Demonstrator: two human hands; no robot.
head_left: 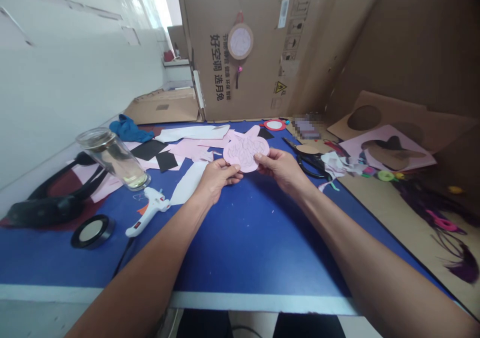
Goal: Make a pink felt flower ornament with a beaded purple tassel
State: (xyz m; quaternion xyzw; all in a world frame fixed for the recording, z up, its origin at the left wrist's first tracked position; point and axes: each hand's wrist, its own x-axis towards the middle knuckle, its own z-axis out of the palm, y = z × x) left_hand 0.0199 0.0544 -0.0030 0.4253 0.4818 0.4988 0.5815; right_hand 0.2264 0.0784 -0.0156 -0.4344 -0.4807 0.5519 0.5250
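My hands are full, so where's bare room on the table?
Blue tabletop between your forearms, the pink cutout and the pale front edge, bare but for specks. Crowded: the back, with paper scraps; the left, around the glue gun.

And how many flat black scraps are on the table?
3: a larger black scrap and a smaller black scrap left of the held pink cutout, and a third black scrap just beyond its right side. Others may be hidden.

Cutout left of likely scissors
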